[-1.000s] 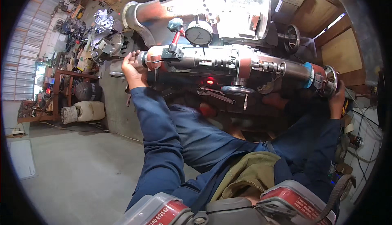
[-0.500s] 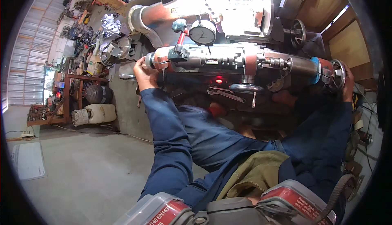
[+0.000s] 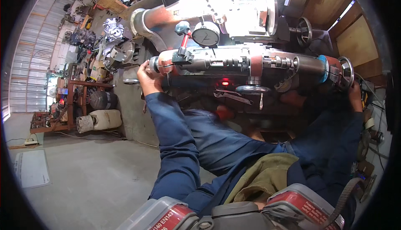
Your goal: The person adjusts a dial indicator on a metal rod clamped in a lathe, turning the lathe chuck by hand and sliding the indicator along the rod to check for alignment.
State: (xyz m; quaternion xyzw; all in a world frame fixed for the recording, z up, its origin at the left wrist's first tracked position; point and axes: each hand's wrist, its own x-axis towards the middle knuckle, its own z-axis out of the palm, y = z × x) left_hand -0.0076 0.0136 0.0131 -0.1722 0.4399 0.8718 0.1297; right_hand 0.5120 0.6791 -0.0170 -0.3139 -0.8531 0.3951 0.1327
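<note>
My left hand (image 3: 149, 79) is closed round a round metal knob (image 3: 153, 64) at the left end of a long machine spindle assembly. At the far right, my right hand (image 3: 355, 97) grips the lower rim of a chrome handwheel (image 3: 351, 72); some of its fingers are hidden. Between the hands a lobed metal shaft (image 3: 234, 61), like a camshaft, lies level between two cylindrical holders. Above it stands a round dial gauge (image 3: 205, 34), carried by a stand with a red arm (image 3: 185, 42) and a black base (image 3: 181, 58).
A smaller handwheel (image 3: 253, 89) with a crank handle juts toward me below the shaft. Wrenches (image 3: 234, 97) lie beneath. Another handwheel (image 3: 304, 31) stands at the back right. A bright lamp lights the machine. Gas cylinders (image 3: 100, 120) and a metal rack (image 3: 70, 100) are at left.
My right hand has moved down along the chrome handwheel's rim, from its right side to its lower part. My left hand stays on the knob. The whole view has shifted slightly.
</note>
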